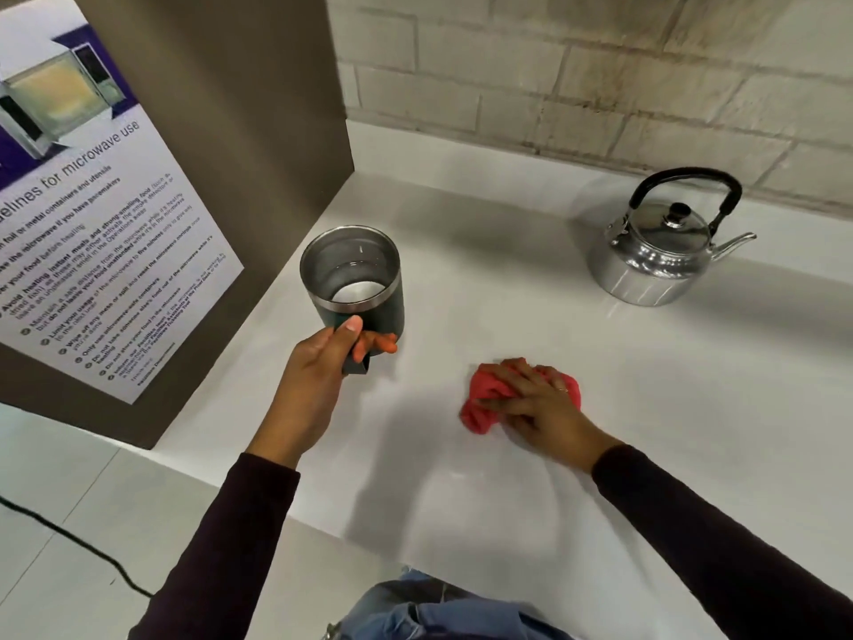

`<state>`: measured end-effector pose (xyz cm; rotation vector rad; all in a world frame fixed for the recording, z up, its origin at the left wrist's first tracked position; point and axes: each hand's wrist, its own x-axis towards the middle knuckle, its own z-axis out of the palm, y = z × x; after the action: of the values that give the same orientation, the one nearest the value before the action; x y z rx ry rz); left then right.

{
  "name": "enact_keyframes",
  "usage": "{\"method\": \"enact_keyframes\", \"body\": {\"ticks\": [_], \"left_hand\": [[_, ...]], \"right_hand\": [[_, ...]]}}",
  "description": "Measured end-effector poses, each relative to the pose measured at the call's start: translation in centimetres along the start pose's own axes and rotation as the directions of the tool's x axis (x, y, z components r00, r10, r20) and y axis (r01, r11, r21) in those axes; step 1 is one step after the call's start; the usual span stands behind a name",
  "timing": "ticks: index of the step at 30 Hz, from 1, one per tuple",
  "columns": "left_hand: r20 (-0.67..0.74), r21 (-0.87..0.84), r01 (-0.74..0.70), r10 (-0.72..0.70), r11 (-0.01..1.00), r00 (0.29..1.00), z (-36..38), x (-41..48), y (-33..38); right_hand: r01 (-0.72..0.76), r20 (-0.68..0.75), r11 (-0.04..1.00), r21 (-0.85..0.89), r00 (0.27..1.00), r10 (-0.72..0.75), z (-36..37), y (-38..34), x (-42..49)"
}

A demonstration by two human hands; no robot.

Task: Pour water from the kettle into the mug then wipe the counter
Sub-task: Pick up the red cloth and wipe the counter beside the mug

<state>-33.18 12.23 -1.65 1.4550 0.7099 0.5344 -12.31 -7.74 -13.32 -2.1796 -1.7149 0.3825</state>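
Observation:
My left hand (318, 376) grips the handle of a dark green mug (357, 288) with a steel lining and holds it above the white counter (507, 279), left of centre. Water shows at the mug's bottom. My right hand (540, 404) presses flat on a crumpled red cloth (480, 408) on the counter, fingers closed over it. A shiny metal kettle (655, 251) with a black arched handle stands upright at the back right, lid on, spout pointing right, well away from both hands.
A brown cabinet side (221, 131) with a microwave-guidelines poster (92, 224) walls off the counter's left. A tiled wall (600, 76) runs behind. The counter's front edge is near my body. A black cable (69, 542) lies on the floor at lower left.

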Motion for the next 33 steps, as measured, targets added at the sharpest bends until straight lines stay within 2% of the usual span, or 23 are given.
{"method": "enact_keyframes", "body": {"ticks": [2,4,7,10,13,17,19,21,24,30,33], "left_hand": [[0.004,0.005,0.012,-0.012,1.0,1.0,0.0,0.0,0.0],[0.003,0.017,0.022,-0.022,1.0,1.0,0.0,-0.2,-0.1],[-0.005,0.031,0.026,-0.026,0.999,1.0,0.0,-0.5,-0.2],[0.004,0.04,0.022,-0.022,0.999,1.0,0.1,-0.8,-0.4],[0.027,0.055,0.009,-0.01,0.998,1.0,0.1,-0.8,-0.6],[0.061,0.052,0.011,-0.015,0.999,0.998,0.4,-0.1,-1.3],[0.077,0.048,0.014,-0.017,0.999,0.997,0.7,0.3,-1.8],[0.092,0.051,0.023,-0.028,0.998,0.995,1.2,0.9,-2.4],[0.136,0.063,0.042,-0.05,0.997,0.989,2.4,1.6,-3.1],[0.202,0.048,0.09,-0.098,0.995,0.975,5.1,2.2,-5.0],[0.207,0.057,0.106,-0.116,0.993,0.971,6.1,2.4,-6.0]], "right_hand": [[-0.162,-0.097,0.987,0.014,0.982,0.163,-1.3,2.9,1.1],[-0.313,-0.184,0.95,0.009,0.933,0.31,-2.1,4.6,3.9],[-0.415,-0.219,0.908,0.05,0.883,0.416,-2.1,4.8,9.6],[-0.384,-0.161,0.923,0.034,0.909,0.384,-0.8,2.2,14.1],[-0.222,-0.047,0.974,0.034,0.974,0.224,1.5,-2.6,15.6],[0.045,0.078,0.99,0.133,0.995,-0.056,3.4,-7.7,10.7],[0.114,0.108,0.969,0.221,0.984,-0.141,3.6,-8.3,6.6],[0.083,0.123,0.961,0.264,0.985,-0.119,3.5,-7.9,2.8],[-0.036,0.104,0.953,0.302,0.995,0.004,2.9,-6.3,-1.4],[-0.22,-0.095,0.902,0.373,0.957,0.273,1.1,-3.5,-4.8],[-0.282,-0.091,0.874,0.396,0.935,0.343,1.0,-3.4,-4.8]]}}
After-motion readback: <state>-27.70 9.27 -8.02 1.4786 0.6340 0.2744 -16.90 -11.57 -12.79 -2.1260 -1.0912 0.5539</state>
